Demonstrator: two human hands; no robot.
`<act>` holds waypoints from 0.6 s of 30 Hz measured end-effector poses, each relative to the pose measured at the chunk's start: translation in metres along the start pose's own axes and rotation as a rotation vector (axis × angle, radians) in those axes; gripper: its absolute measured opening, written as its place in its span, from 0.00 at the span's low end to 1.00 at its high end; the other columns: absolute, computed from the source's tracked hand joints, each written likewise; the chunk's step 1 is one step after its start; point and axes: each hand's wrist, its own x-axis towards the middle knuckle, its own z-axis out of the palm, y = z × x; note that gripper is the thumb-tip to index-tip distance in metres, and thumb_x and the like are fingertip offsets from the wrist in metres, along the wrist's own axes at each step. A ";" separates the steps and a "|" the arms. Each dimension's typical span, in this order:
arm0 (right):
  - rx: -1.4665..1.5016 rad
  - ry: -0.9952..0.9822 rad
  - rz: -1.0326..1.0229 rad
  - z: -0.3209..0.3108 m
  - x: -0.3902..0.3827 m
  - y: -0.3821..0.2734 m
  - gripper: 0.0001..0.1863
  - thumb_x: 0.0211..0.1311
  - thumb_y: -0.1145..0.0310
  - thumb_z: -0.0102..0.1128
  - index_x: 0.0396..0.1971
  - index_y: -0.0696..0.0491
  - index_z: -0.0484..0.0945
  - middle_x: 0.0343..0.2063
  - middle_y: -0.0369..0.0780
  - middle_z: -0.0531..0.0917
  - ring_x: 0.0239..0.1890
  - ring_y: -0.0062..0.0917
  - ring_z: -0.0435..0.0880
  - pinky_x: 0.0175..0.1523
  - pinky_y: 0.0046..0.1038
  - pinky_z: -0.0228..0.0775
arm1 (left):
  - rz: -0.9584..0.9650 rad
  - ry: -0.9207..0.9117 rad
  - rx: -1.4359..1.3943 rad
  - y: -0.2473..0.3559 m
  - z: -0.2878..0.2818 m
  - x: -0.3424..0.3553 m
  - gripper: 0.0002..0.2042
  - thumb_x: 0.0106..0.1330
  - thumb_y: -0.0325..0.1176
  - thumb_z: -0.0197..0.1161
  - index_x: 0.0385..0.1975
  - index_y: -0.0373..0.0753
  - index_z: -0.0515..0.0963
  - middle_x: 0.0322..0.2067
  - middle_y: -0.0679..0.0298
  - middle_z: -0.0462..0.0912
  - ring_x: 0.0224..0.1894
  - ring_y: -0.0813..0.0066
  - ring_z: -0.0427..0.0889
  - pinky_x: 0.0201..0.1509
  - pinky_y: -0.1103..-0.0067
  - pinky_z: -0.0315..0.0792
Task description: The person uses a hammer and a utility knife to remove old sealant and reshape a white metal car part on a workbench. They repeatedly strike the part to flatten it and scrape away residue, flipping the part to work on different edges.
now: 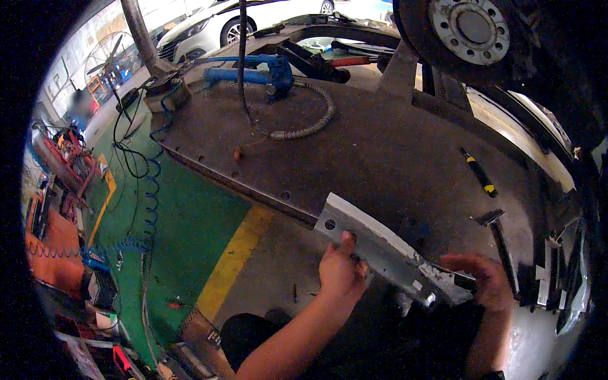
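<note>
A long bent sheet-metal panel [373, 244], grey with a pale upper flange and round holes, rests over the near edge of the dark metal workbench [380, 158]. Its right end is torn and crumpled. My left hand [342, 272] is closed on the panel's near side, one finger raised against its face beside a hole. At the crumpled end, my right hand [487, 278] is blurred, its fingers reaching leftward over the metal. A dark strip shows below those fingers; whether they grip it is unclear. Right of that hand lies a hammer [502, 244] with a dark handle.
A black-and-yellow tool [479, 172] lies farther back on the bench. A blue hydraulic pump [253, 76] with a coiled hose [326, 114] stands at the far side. A wheel hub [472, 28] overhangs the far right. Blue coiled air hose [151, 196] hangs at left.
</note>
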 end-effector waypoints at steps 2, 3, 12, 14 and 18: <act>-0.344 -0.043 -0.043 -0.001 -0.002 -0.002 0.47 0.36 0.41 0.75 0.56 0.54 0.74 0.52 0.47 0.79 0.54 0.40 0.79 0.59 0.39 0.70 | -0.071 0.048 0.009 0.004 0.002 -0.002 0.17 0.72 0.39 0.54 0.55 0.38 0.67 0.49 0.59 0.77 0.51 0.59 0.77 0.55 0.64 0.73; -0.516 -0.064 -0.064 -0.002 -0.003 -0.003 0.50 0.31 0.44 0.80 0.58 0.53 0.73 0.53 0.47 0.79 0.54 0.40 0.79 0.57 0.39 0.71 | -0.073 0.074 0.049 0.004 0.002 -0.002 0.17 0.72 0.39 0.53 0.55 0.38 0.68 0.49 0.59 0.77 0.51 0.59 0.77 0.55 0.64 0.73; -0.885 0.155 0.067 0.028 0.002 -0.025 0.22 0.49 0.67 0.70 0.46 0.54 0.80 0.31 0.47 0.83 0.35 0.39 0.84 0.41 0.33 0.74 | -0.087 0.034 0.083 0.006 0.004 0.018 0.14 0.73 0.41 0.52 0.49 0.39 0.72 0.41 0.59 0.80 0.39 0.62 0.80 0.41 0.68 0.76; -0.937 0.155 0.052 0.030 0.006 -0.031 0.22 0.50 0.68 0.70 0.47 0.54 0.79 0.30 0.47 0.83 0.34 0.39 0.84 0.41 0.33 0.74 | -0.077 0.038 0.120 0.013 0.005 0.022 0.14 0.73 0.42 0.52 0.49 0.39 0.72 0.40 0.60 0.81 0.38 0.63 0.80 0.40 0.68 0.76; -0.959 0.152 0.072 0.029 0.014 -0.038 0.23 0.50 0.69 0.70 0.49 0.53 0.78 0.30 0.47 0.83 0.32 0.39 0.84 0.41 0.32 0.74 | -0.036 0.012 0.261 0.017 -0.007 0.024 0.15 0.72 0.43 0.54 0.49 0.38 0.72 0.40 0.59 0.80 0.38 0.64 0.80 0.41 0.68 0.76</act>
